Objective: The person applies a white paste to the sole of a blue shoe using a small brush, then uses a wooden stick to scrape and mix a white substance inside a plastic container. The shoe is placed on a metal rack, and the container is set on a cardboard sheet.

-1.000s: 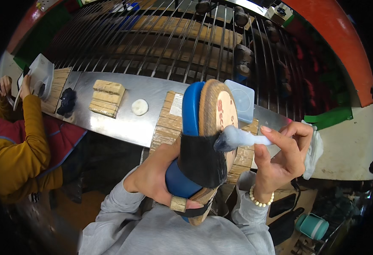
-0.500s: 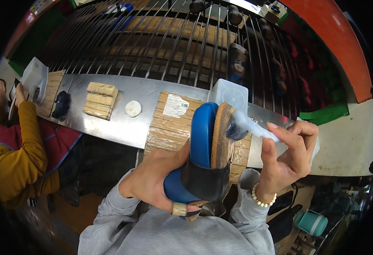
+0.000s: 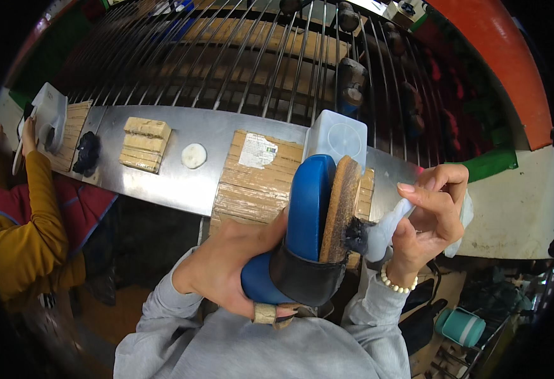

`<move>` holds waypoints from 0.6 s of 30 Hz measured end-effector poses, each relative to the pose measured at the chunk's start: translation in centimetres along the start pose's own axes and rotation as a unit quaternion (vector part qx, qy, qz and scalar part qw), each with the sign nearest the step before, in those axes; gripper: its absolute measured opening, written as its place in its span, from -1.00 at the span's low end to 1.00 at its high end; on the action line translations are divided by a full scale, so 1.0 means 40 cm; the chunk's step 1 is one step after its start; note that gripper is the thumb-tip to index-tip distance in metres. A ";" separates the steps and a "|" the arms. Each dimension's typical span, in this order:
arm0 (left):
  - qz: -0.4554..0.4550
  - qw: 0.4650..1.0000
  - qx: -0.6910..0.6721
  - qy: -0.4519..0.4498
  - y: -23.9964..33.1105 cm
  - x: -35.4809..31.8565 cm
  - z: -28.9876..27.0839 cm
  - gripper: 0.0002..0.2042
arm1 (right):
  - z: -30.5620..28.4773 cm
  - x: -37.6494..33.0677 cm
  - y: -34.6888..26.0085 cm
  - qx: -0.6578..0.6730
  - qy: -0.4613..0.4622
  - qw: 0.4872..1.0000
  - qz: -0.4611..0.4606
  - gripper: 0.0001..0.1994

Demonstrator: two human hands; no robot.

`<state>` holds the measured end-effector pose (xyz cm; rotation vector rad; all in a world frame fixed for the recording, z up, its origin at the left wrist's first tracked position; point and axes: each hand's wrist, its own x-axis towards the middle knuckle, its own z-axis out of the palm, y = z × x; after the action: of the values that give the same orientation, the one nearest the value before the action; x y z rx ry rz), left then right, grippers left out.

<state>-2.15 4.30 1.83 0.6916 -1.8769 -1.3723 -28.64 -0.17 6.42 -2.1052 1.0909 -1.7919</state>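
Nearest the camera, at 6 o'clock, the grey sleeves (image 3: 251,344) of the person enter from the lower edge. The left hand (image 3: 226,268) is closed around the lower end of a blue shoe last (image 3: 302,221), which carries a tan cork-like sole (image 3: 342,205) on its right face and a black strap (image 3: 305,278) across its lower end. The last stands nearly upright, edge-on to the camera, just right of centre. A taped fingertip (image 3: 265,312) shows beneath it.

At 3 o'clock from the last, the right hand (image 3: 428,211) pinches a white brush handle (image 3: 394,224) between thumb and fingers; its other fingers are curled. The dark bristle tip (image 3: 357,234) touches the edge of the sole. A bead bracelet (image 3: 395,282) circles the right wrist.

Behind the last lies a cardboard sheet (image 3: 251,183) on a metal bench (image 3: 182,180). A translucent white container (image 3: 335,136) stands at 12 o'clock, just behind the top of the last. At 10 o'clock on the bench are a small white disc (image 3: 193,155), a stack of tan blocks (image 3: 142,145) and a black object (image 3: 87,153).

At 9 o'clock, a co-worker in a yellow sleeve (image 3: 27,240) holds a white item (image 3: 52,114).

Farthest, at 12 o'clock, a wire rack (image 3: 239,60) spans the top.
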 end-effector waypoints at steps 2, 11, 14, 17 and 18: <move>-0.028 0.999 -0.028 -0.003 0.003 -0.005 0.002 0.19 | -0.002 0.000 0.006 0.005 -0.001 1.000 -0.012 -0.54; -0.025 0.997 -0.073 0.008 0.020 -0.006 0.001 0.03 | -0.012 0.024 0.030 0.023 -0.036 0.995 -0.091 -0.49; -0.060 0.991 -0.123 0.008 0.033 -0.013 0.000 -0.10 | -0.014 0.032 0.029 0.026 -0.047 0.994 -0.101 -0.49; -0.058 0.991 -0.124 -0.003 0.040 -0.011 -0.001 -0.18 | -0.016 0.040 0.027 0.027 -0.056 0.990 -0.129 -0.49; -0.052 0.991 -0.127 -0.002 0.042 -0.009 -0.001 -0.20 | -0.017 0.043 0.026 0.026 -0.059 0.988 -0.138 -0.49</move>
<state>-1.91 5.04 3.34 0.6636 -1.6489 -1.6444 -29.69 -1.77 7.38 -2.3919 0.7454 -1.7571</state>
